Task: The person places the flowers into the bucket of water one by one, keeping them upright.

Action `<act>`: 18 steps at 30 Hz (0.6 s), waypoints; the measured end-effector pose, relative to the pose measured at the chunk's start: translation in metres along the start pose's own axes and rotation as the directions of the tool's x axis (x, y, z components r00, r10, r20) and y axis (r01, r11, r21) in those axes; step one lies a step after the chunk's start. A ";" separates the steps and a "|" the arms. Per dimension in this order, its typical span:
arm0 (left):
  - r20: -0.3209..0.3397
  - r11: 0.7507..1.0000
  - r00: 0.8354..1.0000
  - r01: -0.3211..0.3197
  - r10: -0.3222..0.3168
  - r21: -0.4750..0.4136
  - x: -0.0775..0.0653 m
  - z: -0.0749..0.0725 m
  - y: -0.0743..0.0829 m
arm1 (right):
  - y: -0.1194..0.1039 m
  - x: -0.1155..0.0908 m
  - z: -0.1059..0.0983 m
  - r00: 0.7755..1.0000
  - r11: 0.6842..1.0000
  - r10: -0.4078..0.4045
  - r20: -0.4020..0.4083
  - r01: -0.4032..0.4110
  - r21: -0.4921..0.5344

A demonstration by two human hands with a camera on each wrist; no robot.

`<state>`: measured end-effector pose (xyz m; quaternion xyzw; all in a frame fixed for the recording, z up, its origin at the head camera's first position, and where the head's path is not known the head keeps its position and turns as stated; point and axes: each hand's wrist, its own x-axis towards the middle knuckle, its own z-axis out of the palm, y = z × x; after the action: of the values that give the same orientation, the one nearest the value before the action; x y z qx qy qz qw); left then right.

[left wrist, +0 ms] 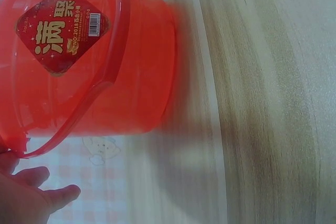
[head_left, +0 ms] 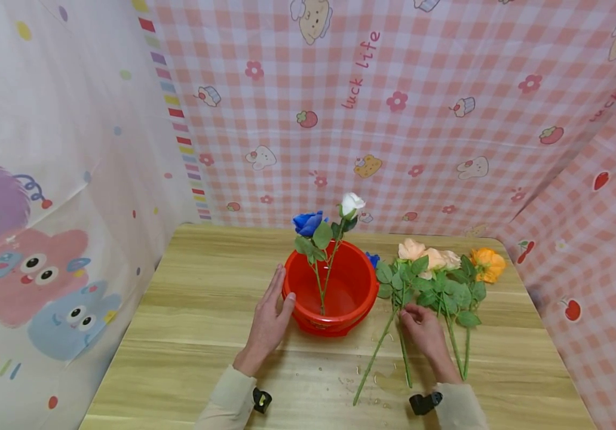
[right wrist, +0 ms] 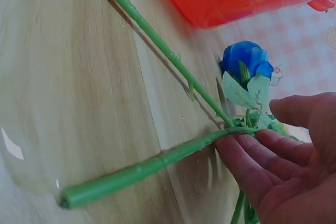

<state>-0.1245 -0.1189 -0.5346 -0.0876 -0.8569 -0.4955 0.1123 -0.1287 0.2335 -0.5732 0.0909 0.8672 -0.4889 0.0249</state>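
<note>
Red bucket (head_left: 353, 272); right of it, loose roses (head_left: 435, 261); left hand (head_left: 268, 319), fingers straight, against its left side; right hand (head_left: 425, 327), thumb parted, fingertips touching a stem (right wrist: 142, 170); inside it, white rose (head_left: 352, 205), blue rose (head_left: 308, 223)

Left hand (left wrist: 25, 193) touching red bucket (left wrist: 134, 72); diamond label (left wrist: 62, 32) on side, wooden tabletop (left wrist: 268, 108) under.

From here, the red bucket (head_left: 334, 327) partly hides a blue rose (head_left: 374, 259) at right — finest print on the label (left wrist: 62, 34) unreadable, near edge of the desk (head_left: 178, 310) cut off.
</note>
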 end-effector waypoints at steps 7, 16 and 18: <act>0.007 1.000 1.000 0.012 -0.012 -0.005 0.000 0.000 0.000 | 0.000 0.005 0.002 0.999 0.997 0.029 0.019 -0.030 0.071; -0.004 1.000 1.000 0.005 -0.005 -0.005 0.000 0.000 0.001 | -0.003 0.006 0.003 0.996 0.976 0.081 0.044 -0.088 0.200; -0.006 1.000 1.000 0.002 -0.003 -0.004 0.000 0.000 0.000 | -0.004 0.005 0.002 0.994 0.967 0.096 0.051 -0.105 0.230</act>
<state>-0.1244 -0.1186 -0.5348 -0.0853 -0.8558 -0.4974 0.1140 -0.1346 0.2301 -0.5713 0.1274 0.7976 -0.5869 0.0558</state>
